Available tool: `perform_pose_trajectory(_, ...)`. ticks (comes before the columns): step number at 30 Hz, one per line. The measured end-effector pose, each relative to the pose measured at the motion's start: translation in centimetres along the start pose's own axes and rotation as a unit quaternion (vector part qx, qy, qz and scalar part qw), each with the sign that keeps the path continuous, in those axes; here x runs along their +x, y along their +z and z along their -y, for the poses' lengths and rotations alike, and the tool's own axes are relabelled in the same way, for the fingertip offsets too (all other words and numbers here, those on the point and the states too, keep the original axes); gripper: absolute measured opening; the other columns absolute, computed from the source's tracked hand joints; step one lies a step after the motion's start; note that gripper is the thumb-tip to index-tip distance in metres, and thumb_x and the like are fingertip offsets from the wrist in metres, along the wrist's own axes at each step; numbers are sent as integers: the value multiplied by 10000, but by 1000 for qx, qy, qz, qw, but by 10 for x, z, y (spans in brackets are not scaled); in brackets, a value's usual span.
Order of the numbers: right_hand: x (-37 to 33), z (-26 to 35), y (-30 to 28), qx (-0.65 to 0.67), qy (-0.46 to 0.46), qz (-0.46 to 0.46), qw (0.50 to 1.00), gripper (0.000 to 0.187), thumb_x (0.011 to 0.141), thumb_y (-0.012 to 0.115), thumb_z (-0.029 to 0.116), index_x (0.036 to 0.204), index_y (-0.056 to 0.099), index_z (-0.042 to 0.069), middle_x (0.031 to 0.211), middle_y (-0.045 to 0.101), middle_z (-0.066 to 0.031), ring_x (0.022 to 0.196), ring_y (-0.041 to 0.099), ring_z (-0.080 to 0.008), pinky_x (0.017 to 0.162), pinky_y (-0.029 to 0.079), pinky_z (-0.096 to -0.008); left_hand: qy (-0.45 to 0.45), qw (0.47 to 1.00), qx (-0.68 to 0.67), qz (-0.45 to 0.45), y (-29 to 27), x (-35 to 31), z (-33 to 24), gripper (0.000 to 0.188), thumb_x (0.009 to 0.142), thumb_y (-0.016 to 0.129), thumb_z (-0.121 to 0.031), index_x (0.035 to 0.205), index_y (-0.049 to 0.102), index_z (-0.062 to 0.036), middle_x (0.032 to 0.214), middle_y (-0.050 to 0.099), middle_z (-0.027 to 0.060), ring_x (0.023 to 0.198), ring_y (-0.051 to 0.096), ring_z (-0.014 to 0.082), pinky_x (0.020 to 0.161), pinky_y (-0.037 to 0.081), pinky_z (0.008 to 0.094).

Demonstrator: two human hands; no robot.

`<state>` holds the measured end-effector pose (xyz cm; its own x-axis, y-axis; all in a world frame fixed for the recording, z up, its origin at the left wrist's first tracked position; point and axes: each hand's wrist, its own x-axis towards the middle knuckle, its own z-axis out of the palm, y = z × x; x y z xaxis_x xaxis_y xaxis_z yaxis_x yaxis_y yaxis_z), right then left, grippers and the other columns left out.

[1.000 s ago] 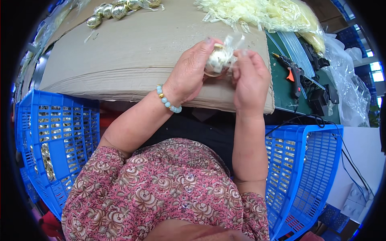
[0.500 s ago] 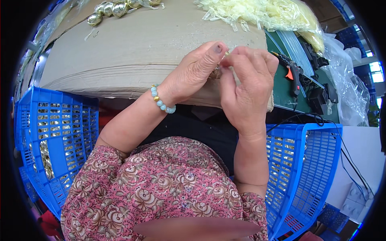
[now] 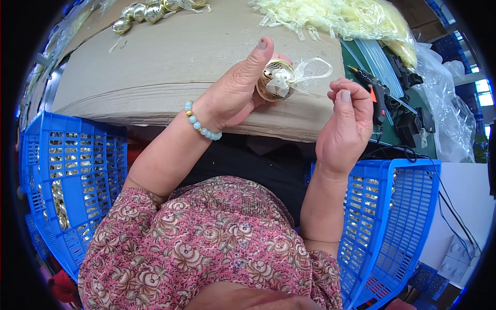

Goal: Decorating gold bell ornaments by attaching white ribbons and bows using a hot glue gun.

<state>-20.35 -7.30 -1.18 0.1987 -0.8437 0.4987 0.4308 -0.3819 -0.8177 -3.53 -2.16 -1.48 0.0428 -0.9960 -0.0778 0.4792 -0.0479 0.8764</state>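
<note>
A round gold bauble [image 3: 269, 77] with dark markings rests in my left hand [image 3: 237, 88], which is closed around it from behind, the thumb standing up. A pale ribbon bow [image 3: 280, 84] sits on the bauble's right side. From the bow, a sheer ribbon loop [image 3: 316, 66] extends to the right over the cardboard. My right hand [image 3: 345, 126] is raised beside the loop, apart from the bauble. Its fingers are curled in with the thumb against them; whatever may be between them is hidden.
Cardboard [image 3: 181, 62] covers the work surface. Several gold baubles [image 3: 154, 12] lie at the far left, pale yellow ribbons [image 3: 330, 18] at the far right. A glue gun [image 3: 376, 93] lies on the right. Blue crates [image 3: 72, 124] flank me, the right-hand crate [image 3: 408, 163] beside trailing cables.
My hands have drawn apart. The right one has moved right and down, away from the bauble. My left hand has turned, bringing the bauble, bow and ribbon loop into sight.
</note>
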Motion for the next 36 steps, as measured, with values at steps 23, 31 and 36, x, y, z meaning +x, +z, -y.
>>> perform_pose_trajectory(23,-16,-9,14,-279,-54,76,956,493,751,716,114,1170,486,-10,1066,542,-127,937,528,-232,829,437,-336,28,992,-126,-1,6,-1,2,390,1005,341,-319,1224,472,-25,1062,603,113,935,606,212,785,510,360)
perform_pose_trajectory(31,-20,13,-13,-346,-84,-31,934,714,709,702,-46,1326,344,-17,1253,430,-152,1134,479,-239,976,416,-367,-72,996,31,43,8,20,-8,389,989,409,-316,1245,482,-32,1082,607,101,876,622,154,749,526,297)
perform_pose_trajectory(36,-15,77,-99,-529,-102,-300,787,473,822,669,36,1242,465,-39,1177,553,-169,1020,569,-220,863,477,-310,237,771,540,-240,-126,79,-97,386,955,467,-370,1150,556,-50,883,654,49,808,610,123,651,487,261)
